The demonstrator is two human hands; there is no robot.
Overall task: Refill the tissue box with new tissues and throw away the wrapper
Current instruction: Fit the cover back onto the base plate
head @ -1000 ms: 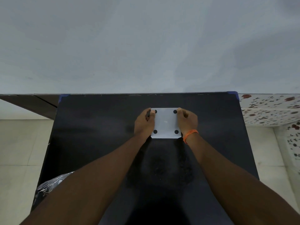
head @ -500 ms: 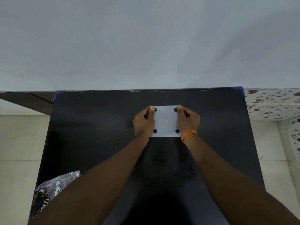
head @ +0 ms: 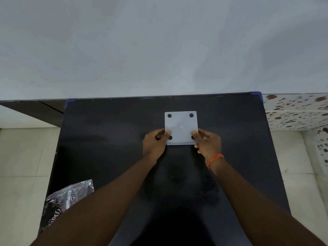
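A white square tissue box [head: 181, 127] lies bottom-up on the black table [head: 106, 139], showing a flat white panel with a black dot near each corner. My left hand [head: 156, 143] grips its near left corner, thumb on the panel. My right hand [head: 207, 143], with an orange band at the wrist, grips the near right corner in the same manner. A crinkled clear plastic wrapper [head: 65, 197] with dark print lies at the table's near left edge, partly hidden behind my left forearm.
The table stands against a pale grey wall [head: 159, 50]. A flower-patterned surface [head: 294, 110] adjoins it at the right. Light floor tiles [head: 23, 166] lie on both sides, and a dark brown ledge [head: 32, 109] runs at the far left.
Both hands slid from the box's far corners toward me to its near corners. The view shifted, so more of the wrapper shows at the lower left.
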